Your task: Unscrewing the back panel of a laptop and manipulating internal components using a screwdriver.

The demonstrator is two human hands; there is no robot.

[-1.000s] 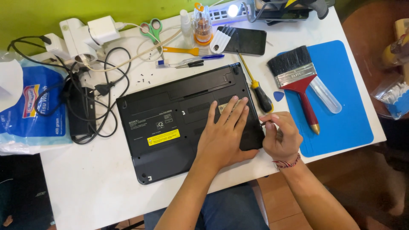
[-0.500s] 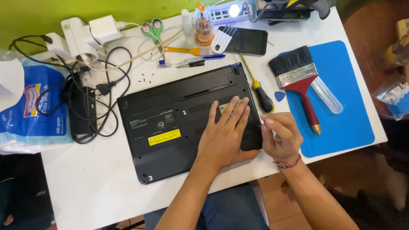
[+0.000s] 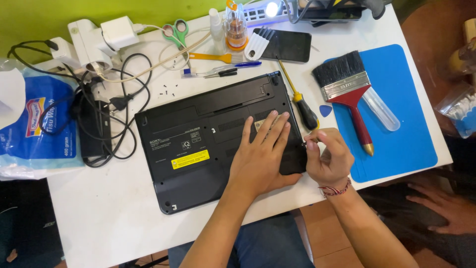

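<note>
A black laptop [image 3: 198, 134] lies upside down on the white table [image 3: 99, 218], its base with a yellow sticker facing up. My left hand [image 3: 260, 154] rests flat on its right part, fingers spread and pointing away from me. My right hand [image 3: 329, 159] is curled at the laptop's right edge, with thumb and fingertips pinched against that side. What the fingers pinch is too small to make out. A screwdriver with a yellow and black handle [image 3: 302, 106] lies just beyond my right hand.
A blue mat [image 3: 396, 144] at the right carries a red-handled paintbrush [image 3: 349, 92] and a clear tube [image 3: 382, 111]. Tangled black cables [image 3: 106, 106], a white adapter [image 3: 116, 32], scissors [image 3: 176, 32], pens, small loose screws [image 3: 171, 88] and a phone [image 3: 287, 44] lie behind the laptop. A blue bag [image 3: 34, 124] sits left.
My right hand has shifted slightly along the laptop's right edge, its fingers working at the side. My left hand stays pressed on the base.
</note>
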